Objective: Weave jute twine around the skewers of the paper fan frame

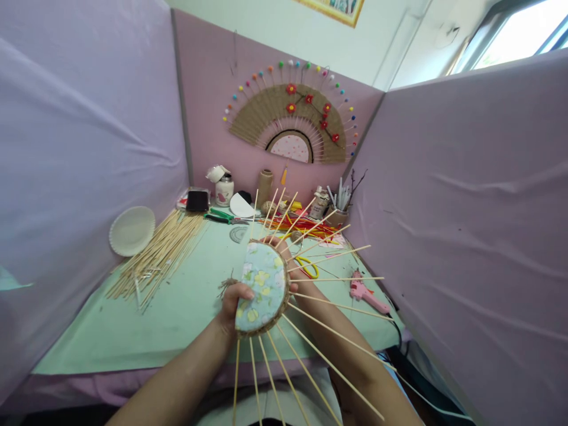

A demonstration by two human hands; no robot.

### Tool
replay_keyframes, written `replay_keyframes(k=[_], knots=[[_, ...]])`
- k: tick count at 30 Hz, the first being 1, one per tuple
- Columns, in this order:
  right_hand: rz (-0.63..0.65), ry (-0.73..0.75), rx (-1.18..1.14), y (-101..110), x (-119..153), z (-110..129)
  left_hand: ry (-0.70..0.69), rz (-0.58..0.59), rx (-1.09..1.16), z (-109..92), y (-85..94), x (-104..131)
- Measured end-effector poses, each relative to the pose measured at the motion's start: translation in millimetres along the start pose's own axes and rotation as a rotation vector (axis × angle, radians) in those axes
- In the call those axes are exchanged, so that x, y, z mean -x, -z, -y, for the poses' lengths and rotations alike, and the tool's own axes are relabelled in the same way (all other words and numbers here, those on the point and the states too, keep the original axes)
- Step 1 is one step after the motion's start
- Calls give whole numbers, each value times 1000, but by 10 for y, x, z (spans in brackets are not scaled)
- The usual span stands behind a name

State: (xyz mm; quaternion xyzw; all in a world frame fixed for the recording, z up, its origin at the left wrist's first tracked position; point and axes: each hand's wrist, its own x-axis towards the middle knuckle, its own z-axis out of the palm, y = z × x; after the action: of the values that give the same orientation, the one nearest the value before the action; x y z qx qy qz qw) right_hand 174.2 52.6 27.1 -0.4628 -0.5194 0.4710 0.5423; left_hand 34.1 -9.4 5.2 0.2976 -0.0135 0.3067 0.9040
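Note:
A half-round piece [262,278] covered in light blue floral cloth, with a brown twine edge, is held up over the table. Several thin wooden sticks [331,279] fan out from its curved edge to the right, up and down. My left hand [234,300] grips the straight left side, thumb on the cloth. My right hand [282,254] is behind the curved side, touching it near the top; most of its fingers are hidden. Frayed twine [228,284] sticks out beside my left hand.
Loose sticks [155,254] and a white dish [132,231] lie left. Green-handled pliers [222,215], yellow scissors [307,266] and red and yellow strands [284,223] lie beyond my hands. A pink glue gun [367,293] rests right. A finished fan [266,109] hangs on the back panel.

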Motion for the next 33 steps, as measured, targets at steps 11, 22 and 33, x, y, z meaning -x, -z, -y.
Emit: replay_keyframes(k=[11,22,33], knots=[[-265,49,152,558,-154,-145,-31,-97,13,-16,-72,6],[-157,64,287,616,94,-26,-69,22,75,-78,14,-26],[152,-48,-157,341,372,250,-24,-10,48,-76,-37,-39]])
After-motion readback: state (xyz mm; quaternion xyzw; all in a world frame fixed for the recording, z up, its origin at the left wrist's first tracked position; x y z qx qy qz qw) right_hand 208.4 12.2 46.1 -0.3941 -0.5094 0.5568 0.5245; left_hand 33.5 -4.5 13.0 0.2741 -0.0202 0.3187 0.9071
